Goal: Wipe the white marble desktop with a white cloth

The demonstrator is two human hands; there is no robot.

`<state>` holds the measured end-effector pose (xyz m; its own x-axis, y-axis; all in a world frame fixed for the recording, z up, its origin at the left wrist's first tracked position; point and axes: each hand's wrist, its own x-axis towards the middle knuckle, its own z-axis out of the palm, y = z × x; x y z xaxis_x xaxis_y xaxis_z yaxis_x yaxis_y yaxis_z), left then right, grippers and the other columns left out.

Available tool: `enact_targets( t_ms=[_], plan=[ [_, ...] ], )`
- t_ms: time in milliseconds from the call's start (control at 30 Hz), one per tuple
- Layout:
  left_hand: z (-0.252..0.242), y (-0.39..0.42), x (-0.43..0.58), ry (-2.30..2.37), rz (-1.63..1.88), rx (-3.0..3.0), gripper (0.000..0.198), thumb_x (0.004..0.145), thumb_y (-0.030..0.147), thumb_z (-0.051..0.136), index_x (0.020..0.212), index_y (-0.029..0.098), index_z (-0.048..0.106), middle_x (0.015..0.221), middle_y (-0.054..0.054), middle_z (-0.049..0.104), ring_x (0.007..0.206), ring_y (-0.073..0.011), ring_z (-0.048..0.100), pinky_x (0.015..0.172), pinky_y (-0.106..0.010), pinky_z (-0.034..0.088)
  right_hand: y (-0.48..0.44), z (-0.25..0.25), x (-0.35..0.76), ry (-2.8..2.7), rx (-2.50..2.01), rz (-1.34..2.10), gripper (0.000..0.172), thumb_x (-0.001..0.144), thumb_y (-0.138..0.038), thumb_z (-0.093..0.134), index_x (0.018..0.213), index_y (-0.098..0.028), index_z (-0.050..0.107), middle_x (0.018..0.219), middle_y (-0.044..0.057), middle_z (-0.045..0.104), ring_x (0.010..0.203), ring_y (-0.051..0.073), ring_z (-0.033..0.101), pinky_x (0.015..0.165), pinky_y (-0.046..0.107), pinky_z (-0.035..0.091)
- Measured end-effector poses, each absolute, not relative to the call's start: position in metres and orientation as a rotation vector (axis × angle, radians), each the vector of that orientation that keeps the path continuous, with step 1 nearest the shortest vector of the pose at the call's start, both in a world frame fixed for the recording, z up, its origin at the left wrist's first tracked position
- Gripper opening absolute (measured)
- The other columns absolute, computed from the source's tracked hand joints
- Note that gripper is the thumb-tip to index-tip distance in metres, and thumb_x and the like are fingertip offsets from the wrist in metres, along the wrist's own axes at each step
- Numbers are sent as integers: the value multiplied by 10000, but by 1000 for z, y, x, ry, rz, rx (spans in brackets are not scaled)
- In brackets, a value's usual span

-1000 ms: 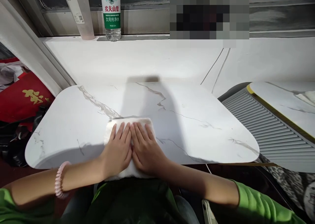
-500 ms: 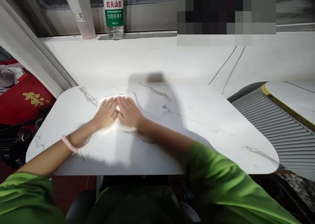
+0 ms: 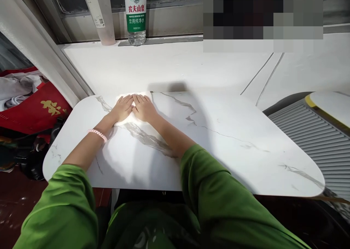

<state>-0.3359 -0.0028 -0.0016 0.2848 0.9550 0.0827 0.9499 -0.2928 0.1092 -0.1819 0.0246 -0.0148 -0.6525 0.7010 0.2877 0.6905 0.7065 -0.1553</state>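
Observation:
A white cloth or wipe [image 3: 131,119] lies flat near the back edge of the white marble-patterned table [image 3: 232,121], left of the middle. My left hand [image 3: 122,108] rests palm down on it with the fingers stretched out. Beside it, my right hand [image 3: 144,108] presses flat on the same cloth. The two hands touch or nearly touch at the thumbs and index fingers. Much of the cloth is hidden under them. A pink coiled band [image 3: 98,135] circles my left wrist.
On the ledge behind the table stand a water bottle [image 3: 136,17] with a green and white label and a frosted, labelled container [image 3: 106,31]. A red bag [image 3: 41,104] is at the left. Grey ribbed panelling [image 3: 317,132] borders the right side.
Both hands have moved away from me across the table, taking the cloth toward the back edge. The view has shifted slightly left.

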Motion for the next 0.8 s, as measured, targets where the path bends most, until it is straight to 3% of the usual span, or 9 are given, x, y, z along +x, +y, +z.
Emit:
enact_targets(
  t_ms=[200, 400, 633, 800],
  plan=[
    [-2, -64, -336, 1806, 185, 2546, 572, 969, 252, 233, 1481, 19, 334, 1559, -175, 339, 1478, -248, 240, 1216, -483, 136, -33, -13, -173, -2575, -979, 24, 614, 946, -254, 318, 1458, 84, 328, 1482, 270, 422, 1375, 357, 365, 1135, 523, 237],
    [0, -168, -344, 1798, 247, 2630, 564, 999, 276, 206, 1511, 60, 301, 1557, -164, 348, 1482, -254, 235, 1216, -497, 176, -120, -10, -179, -2625, -845, 61, 663, 945, -293, 357, 1451, 131, 310, 1487, 321, 379, 1403, 395, 342, 1176, 551, 184],
    [-3, -273, -389, 2116, 315, 2513, 602, 1010, 279, 235, 1582, 244, 52, 1584, -95, 316, 1454, -266, 311, 1199, -508, 236, -180, 1, -231, -2732, -490, 146, 709, 951, -356, 365, 1460, 131, 290, 1466, 332, 396, 1396, 412, 352, 1178, 552, 208],
    [-6, -300, -426, 2337, 342, 2351, 578, 1017, 301, 207, 1574, 299, 53, 1584, -77, 318, 1453, -284, 309, 1181, -507, 253, -186, 1, -279, -2739, -322, 183, 693, 950, -346, 390, 1447, 129, 309, 1454, 318, 426, 1380, 392, 380, 1167, 540, 234]
  ],
)
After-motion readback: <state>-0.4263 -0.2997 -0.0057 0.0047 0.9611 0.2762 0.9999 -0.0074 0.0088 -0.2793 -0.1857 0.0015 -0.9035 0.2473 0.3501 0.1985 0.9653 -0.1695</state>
